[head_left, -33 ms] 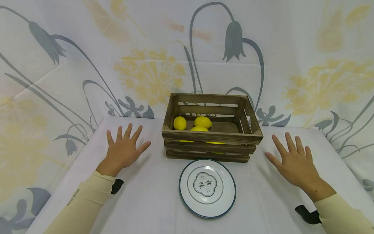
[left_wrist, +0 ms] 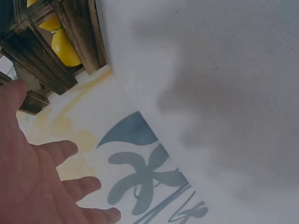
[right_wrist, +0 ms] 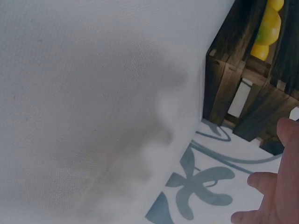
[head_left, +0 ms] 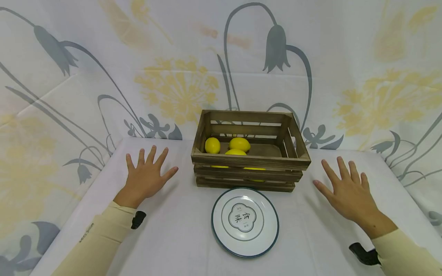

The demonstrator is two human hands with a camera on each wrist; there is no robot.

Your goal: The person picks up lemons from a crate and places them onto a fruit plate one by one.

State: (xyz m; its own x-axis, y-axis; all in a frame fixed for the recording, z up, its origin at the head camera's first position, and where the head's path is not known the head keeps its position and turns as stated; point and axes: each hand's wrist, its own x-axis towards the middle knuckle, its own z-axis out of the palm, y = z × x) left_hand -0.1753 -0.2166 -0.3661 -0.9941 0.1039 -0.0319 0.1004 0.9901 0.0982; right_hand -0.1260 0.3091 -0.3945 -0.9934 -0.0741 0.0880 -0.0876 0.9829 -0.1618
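Note:
My left hand (head_left: pixel 145 180) hovers over the cloth left of a wooden crate (head_left: pixel 248 164), palm down with fingers spread. On the crate's other side my right hand (head_left: pixel 350 195) is held the same way, holding nothing. Inside the slatted crate lie several yellow lemons, one lemon (head_left: pixel 212 145) at the left and another lemon (head_left: pixel 239 144) beside it. Lower lemons are partly hidden by the front slats. In front of the crate sits a round white plate (head_left: pixel 245 245) with a dark blue rim and printed characters at its middle. Both wrist views show the crate's slats near the fingers.
A white cloth (head_left: pixel 172 234) covers the table. Behind and at both sides hangs a floral curtain (head_left: pixel 193 34) with grey and yellow flowers, close behind the crate. A black strap end (head_left: pixel 139 220) sticks out at the left wrist, and another black piece (head_left: pixel 364 254) at the right.

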